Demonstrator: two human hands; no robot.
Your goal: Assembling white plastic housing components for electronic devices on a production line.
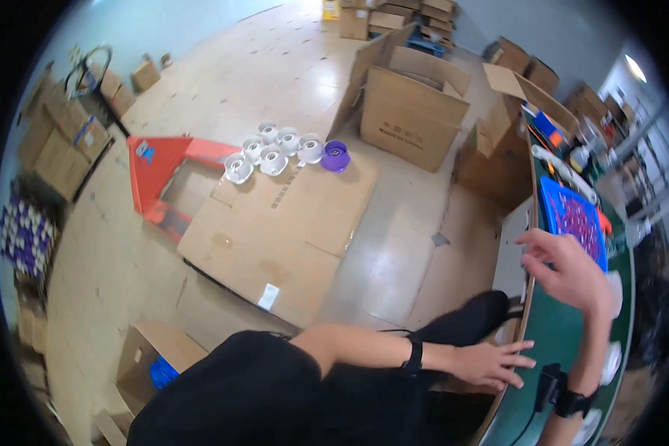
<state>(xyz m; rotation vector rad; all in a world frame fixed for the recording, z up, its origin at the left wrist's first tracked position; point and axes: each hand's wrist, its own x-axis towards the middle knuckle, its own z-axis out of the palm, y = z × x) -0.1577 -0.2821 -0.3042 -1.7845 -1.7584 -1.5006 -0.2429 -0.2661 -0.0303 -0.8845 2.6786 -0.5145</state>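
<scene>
My left hand (490, 366) rests with fingers spread on the near edge of the green worktable (554, 327). Above the same table hovers my right hand (565, 271), its fingers loosely bent and apart, with nothing visible in them. Just beyond it lies a blue tray (548, 204) holding many small pinkish-purple pieces. Round white parts, one of them a white piece (611, 363), stand along the table's right side, partly hidden by my right arm. Off to the left, several white cup-shaped parts (273, 158) and one purple cup-shaped part (336, 156) sit on a flat cardboard box (275, 230).
The flat box lies over the forks of a red pallet jack (152, 182). A tall open carton (412, 111) stands ahead, with another open carton (494, 152) beside the table. Tools and bottles crowd the table's far end. Low at left, an open box (137, 360) contains blue plastic.
</scene>
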